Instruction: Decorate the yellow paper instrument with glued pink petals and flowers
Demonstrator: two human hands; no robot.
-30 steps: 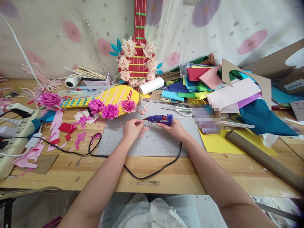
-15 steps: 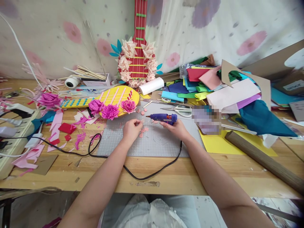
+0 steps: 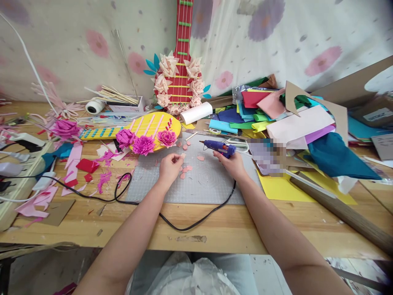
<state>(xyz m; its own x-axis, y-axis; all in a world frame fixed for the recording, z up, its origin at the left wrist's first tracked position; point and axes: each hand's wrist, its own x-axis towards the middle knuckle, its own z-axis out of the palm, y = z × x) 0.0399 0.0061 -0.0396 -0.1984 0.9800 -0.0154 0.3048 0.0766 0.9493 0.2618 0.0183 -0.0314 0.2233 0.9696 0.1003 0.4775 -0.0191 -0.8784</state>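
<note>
The blue plastic glue gun (image 3: 218,147) had shifted toward two o'clock, gripped by the right fingers (image 3: 221,159), partly covering white-handled metal scissors (image 3: 245,148); the left fingers (image 3: 175,159) pinched a small pale-pink scrap (image 3: 183,156), a flower-trimmed yellow guitar (image 3: 144,128) at their eleven o'clock.

Over one grey cutting mat (image 3: 211,188), I hold one blue glue gun (image 3: 216,147) and one pale pink piece (image 3: 183,155); behind the mat, one red guitar (image 3: 179,84); toward its left, one yellow guitar (image 3: 138,125) and four magenta flowers (image 3: 143,145); right, one brown roll (image 3: 340,215).
</note>
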